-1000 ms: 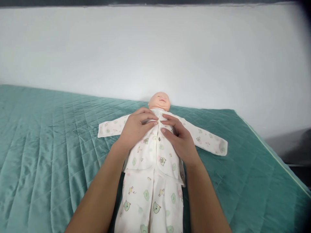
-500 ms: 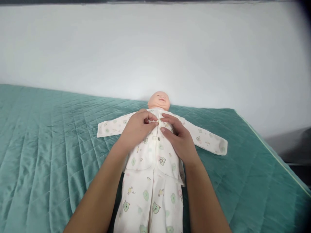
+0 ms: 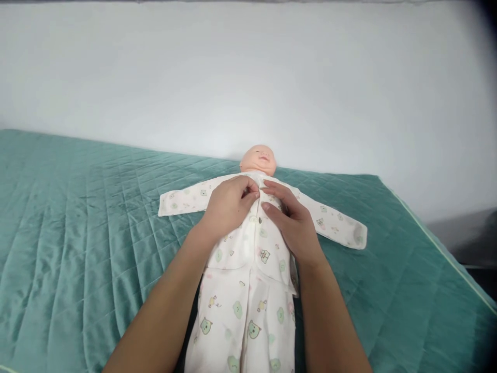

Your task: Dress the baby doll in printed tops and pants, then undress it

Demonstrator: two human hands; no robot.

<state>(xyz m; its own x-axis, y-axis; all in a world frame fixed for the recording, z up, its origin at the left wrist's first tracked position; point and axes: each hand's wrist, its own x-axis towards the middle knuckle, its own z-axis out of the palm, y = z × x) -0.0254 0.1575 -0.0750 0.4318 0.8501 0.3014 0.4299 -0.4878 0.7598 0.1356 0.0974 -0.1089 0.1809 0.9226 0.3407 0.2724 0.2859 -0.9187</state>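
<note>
A baby doll (image 3: 258,158) lies on its back in a white baby shirt (image 3: 250,248) printed with small animals. My left hand (image 3: 232,202) is closed at the upper chest, thumb and forefinger pinching the shirt's front edge near the collar. Whatever fastener sits between those fingertips is hidden. Across the front opening, my right hand (image 3: 291,217) rests its fingertips and thumb on the cloth, with a gap between them. A pale button (image 3: 255,220) shows lower on the shirt front. Matching white trousers (image 3: 240,321) cover the doll's legs.
Under the doll spreads a green quilted cover (image 3: 97,207), its piped edge (image 3: 427,235) running down the right side. A plain white wall (image 3: 248,77) rises directly behind the doll's head. Both shirt sleeves stretch out sideways. Something dark stands at the far right.
The view has shifted slightly, so the doll and hands appear a little farther right. My left fingertips remain pinched at the upper shirt front; my right hand stays beside them.
</note>
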